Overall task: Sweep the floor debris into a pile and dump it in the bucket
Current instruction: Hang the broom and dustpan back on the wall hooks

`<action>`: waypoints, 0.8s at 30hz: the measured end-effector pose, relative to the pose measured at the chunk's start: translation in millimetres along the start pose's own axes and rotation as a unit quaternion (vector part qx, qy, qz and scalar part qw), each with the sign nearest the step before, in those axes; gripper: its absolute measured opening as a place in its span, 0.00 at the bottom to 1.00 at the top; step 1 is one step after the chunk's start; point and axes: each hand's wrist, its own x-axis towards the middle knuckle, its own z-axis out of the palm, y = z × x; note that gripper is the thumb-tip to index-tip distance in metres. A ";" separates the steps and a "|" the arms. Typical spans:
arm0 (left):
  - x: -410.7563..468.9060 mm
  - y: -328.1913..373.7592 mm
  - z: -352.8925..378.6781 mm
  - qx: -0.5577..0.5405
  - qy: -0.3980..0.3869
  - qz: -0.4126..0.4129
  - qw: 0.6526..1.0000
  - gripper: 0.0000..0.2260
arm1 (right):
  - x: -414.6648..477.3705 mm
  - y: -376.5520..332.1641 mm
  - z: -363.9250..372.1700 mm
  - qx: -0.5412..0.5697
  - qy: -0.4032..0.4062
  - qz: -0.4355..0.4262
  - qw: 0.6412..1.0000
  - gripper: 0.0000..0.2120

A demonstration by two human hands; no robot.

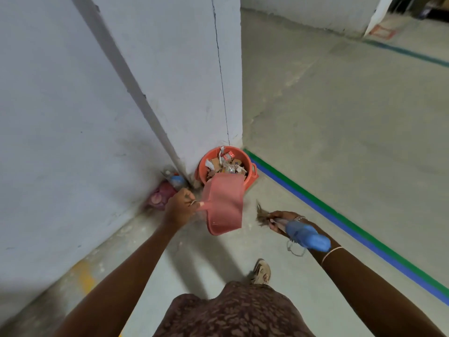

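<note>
Left hand (pixel 181 207) has its fingers curled round the handle of the pink dustpan (pixel 223 203). The pan is tilted, front lip over the near rim of the orange bucket (pixel 203 164). The bucket sits on the floor against the pillar (pixel 194 69) corner, loaded with cardboard and paper debris (pixel 226 164). Right hand (pixel 279 221) grips the blue-handled broom (pixel 306 237), held off to the right, apart from the pan. Green-and-blue floor tape (pixel 340 224) runs just right of the bucket. Pink clutter (pixel 162 193) lies in the wall corner to the left.
</note>
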 end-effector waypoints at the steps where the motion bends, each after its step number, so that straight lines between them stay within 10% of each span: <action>1: -6.8 0.8 -2.8 0.016 0.020 0.003 1.000 0.16 | -4.2 4.9 5.8 0.001 0.001 -0.006 1.000 0.06; 14: -112.3 -43.9 -55.9 -0.079 0.055 0.072 0.993 0.08 | -82.4 100.1 77.4 0.244 -0.010 -0.061 0.968 0.17; 24: -189.8 -25.0 -91.5 -0.061 0.063 0.168 0.982 0.10 | -145.0 157.5 83.2 -0.212 0.071 -0.274 0.935 0.11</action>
